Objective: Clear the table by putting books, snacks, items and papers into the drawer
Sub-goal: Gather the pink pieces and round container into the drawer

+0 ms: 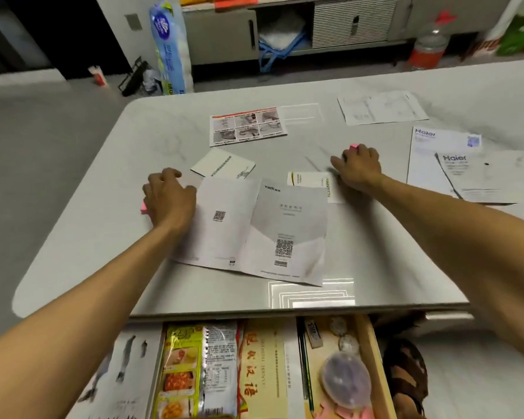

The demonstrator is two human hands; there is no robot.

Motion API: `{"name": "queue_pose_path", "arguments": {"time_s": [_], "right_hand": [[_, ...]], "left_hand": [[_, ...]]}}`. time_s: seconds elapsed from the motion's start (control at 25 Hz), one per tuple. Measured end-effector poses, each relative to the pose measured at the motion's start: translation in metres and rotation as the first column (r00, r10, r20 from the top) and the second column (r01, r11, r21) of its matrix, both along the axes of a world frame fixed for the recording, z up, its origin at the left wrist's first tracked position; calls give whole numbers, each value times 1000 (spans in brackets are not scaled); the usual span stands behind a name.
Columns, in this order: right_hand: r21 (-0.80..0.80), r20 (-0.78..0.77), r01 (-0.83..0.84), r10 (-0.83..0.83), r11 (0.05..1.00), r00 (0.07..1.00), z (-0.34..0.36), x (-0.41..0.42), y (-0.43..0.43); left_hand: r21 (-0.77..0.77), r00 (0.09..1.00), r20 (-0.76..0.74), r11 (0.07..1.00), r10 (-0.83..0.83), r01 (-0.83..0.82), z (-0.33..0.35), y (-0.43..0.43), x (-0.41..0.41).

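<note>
Head view: both forearms reach out over the table (375, 252), one hand to each side of the scattered papers.
Left hand (170, 198): fingers curled, palm over a near pink piece (142, 207) at the left edge of the folded leaflet (254, 231); whether it grips the piece I cannot tell.
Right hand (357, 167): fingers curled round a far pink piece (354, 145), pinching it at the tips, just beyond a yellow-striped card (309, 179).
Why so: probably the small loose bits are being gathered one per hand, so both reach the drawer in a single trip.
Papers: flat, thin, mostly white. The leaflet is creased and carries QR codes. A white card (223, 163) lies just beside its top edge, a picture sheet (247, 125) farther off, and Haier sheets (445, 167) at the right.
Drawer (372, 358): pulled open under the near table edge, already holding a snack packet (191, 367), a book (263, 367) and a round tub (345, 379).
</note>
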State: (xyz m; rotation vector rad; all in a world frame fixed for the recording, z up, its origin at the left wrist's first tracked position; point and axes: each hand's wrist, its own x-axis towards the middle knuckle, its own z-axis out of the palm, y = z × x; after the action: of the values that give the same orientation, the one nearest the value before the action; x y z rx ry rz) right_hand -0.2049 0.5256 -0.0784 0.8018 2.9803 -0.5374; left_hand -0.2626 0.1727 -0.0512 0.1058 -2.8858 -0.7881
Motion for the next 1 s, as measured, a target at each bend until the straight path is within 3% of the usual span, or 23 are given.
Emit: {"name": "queue_pose_path", "arguments": {"time_s": [0.12,0.2,0.24,0.32,0.44,0.52,0.56,0.6,0.68,0.72,0.8,0.88,0.92,1.0], "right_hand": [[-2,-194,68,-67,998,979,-14,-9,-16],[40,-225,52,-42,998,974,-15,-11,-21],[53,-217,24,-12,998,976,-12,-11,-22],[54,-183,2,8,999,983,-5,-11,-23],[1,-210,43,-42,999,977,13,-2,-33],[-228,-310,63,-134,972,941,32,12,-60],[-426,-348,16,-180,905,920,42,26,-83],[-628,-337,-50,-213,777,917,51,46,-112],[-899,-216,-105,-220,426,952,64,109,-175],[-965,-149,-92,-225,246,963,66,137,-200],[-997,-35,-53,-263,-61,964,57,186,-232],[-951,71,-26,-302,-307,951,41,222,-245],[-924,117,-11,-310,-382,943,36,237,-249],[-900,172,15,-322,-436,931,31,261,-254]], "left_hand": [[-214,988,107,973,115,-90,-12,-23,-25],[-354,985,121,932,120,-70,-21,-31,-36],[-355,989,101,933,107,-65,-22,-35,-38],[-240,991,102,969,90,-63,-21,-45,-36],[74,979,164,988,123,-136,-5,-53,-26],[295,980,173,945,93,-142,14,-45,-5],[430,986,167,899,14,-85,25,-37,15],[561,982,166,828,-95,-14,33,-28,38],[703,922,199,704,-332,102,48,-14,106],[708,880,223,690,-419,150,52,-10,135],[675,799,281,701,-532,230,52,-11,190],[626,752,324,726,-574,284,43,-19,229],[594,750,342,748,-567,295,39,-22,244],[528,748,354,780,-562,336,32,-23,267]]}}
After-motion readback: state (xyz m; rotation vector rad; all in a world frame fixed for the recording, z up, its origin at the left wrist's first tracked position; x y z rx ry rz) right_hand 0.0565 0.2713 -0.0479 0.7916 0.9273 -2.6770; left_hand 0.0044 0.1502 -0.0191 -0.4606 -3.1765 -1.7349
